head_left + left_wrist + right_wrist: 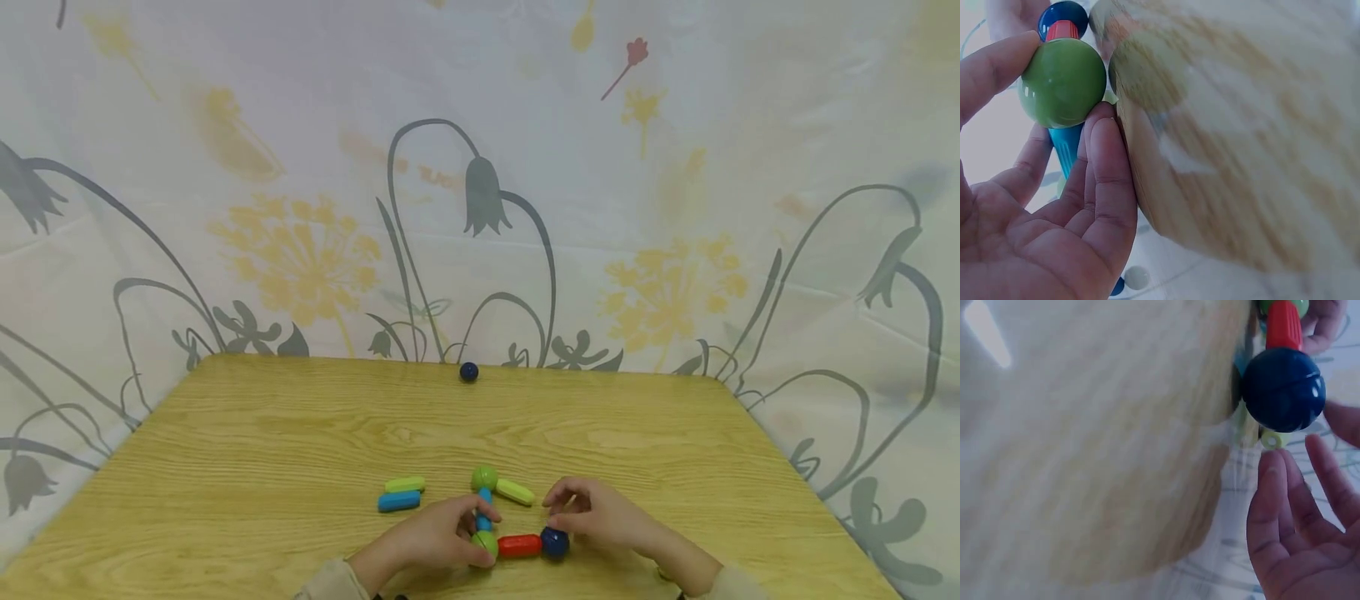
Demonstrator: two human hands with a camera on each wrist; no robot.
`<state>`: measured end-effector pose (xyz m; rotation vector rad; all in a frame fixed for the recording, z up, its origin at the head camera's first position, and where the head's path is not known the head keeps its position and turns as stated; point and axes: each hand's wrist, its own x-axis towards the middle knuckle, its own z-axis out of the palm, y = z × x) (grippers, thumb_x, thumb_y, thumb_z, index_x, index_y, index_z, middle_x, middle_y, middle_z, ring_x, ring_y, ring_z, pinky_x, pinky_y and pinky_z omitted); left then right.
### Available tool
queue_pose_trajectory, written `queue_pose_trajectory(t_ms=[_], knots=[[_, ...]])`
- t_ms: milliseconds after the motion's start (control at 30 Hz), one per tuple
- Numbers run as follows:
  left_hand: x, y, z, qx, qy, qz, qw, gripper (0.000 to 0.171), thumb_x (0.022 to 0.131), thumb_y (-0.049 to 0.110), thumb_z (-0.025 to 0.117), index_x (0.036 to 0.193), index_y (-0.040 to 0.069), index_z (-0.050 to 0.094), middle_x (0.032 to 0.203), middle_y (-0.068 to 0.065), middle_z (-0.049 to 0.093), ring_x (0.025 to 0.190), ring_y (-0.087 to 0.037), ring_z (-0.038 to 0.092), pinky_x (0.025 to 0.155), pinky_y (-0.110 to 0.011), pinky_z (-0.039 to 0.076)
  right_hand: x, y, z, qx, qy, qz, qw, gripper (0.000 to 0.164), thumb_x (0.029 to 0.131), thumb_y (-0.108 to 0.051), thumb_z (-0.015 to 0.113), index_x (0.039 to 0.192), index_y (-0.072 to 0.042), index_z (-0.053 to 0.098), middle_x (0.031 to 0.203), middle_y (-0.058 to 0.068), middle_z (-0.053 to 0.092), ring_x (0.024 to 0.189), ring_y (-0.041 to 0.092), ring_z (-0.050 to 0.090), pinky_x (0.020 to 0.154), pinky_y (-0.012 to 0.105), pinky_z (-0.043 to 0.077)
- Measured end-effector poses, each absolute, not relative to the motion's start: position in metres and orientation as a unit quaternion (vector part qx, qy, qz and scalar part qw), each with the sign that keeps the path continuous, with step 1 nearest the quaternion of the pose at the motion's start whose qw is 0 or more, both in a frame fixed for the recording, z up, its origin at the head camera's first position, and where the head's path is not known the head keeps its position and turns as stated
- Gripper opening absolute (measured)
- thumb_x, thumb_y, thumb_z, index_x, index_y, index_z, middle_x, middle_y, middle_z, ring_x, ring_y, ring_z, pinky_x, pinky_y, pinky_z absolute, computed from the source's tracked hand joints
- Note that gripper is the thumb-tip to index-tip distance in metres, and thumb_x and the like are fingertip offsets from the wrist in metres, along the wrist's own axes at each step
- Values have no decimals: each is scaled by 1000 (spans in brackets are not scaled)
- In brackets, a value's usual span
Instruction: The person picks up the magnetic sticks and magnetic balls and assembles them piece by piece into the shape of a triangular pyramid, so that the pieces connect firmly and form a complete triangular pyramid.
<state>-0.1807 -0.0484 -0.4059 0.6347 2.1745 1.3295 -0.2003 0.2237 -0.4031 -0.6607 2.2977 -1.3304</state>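
Observation:
My left hand (pixel 438 533) pinches a green ball (pixel 1063 84) between thumb and fingers at the table's front. From that ball a blue rod (pixel 484 502) runs back to a second green ball (pixel 484 477), and a red rod (pixel 520 546) runs right to a dark blue ball (pixel 1283 390). A yellow-green rod (pixel 516 492) slants off the far green ball, its other end free. My right hand (pixel 607 517) is beside the dark blue ball, thumb tip right at its surface. The other fingers of that hand are loosely bent and apart from the ball.
Left of the joined pieces, a loose yellow-green rod (pixel 405 484) and a blue rod (pixel 399 501) lie side by side. Another dark blue ball (pixel 468 372) sits at the table's back edge, before a flower-patterned cloth (pixel 480 275). A small green piece (pixel 663 572) shows partly under the right forearm.

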Motion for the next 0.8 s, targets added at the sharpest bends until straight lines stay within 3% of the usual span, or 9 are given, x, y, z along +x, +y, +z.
queue_pose_trajectory(t_ms=[267,533,800], knots=[[-181,-48,-407,238,798,491,254,32,82,12,71,111,13,59,90,-1,54,79,-16,51,69,-30,43,-227,204,-407,-196,863,-438,159,24,89,-23,63,100,-2,67,81,1,60,65,19,56,54,29,46],[-180,-48,-407,238,798,490,257,26,83,13,70,107,15,60,89,0,56,78,-16,50,67,-30,42,-235,186,-406,-197,891,-377,162,16,80,-21,73,82,-5,68,69,-4,59,58,9,47,53,25,39],[-180,-48,-407,238,803,484,256,19,85,14,69,102,17,64,96,2,56,83,-16,49,72,-34,41,-226,190,-396,-191,886,-380,182,17,78,-21,73,71,-6,68,60,-6,54,53,8,40,49,22,31]])
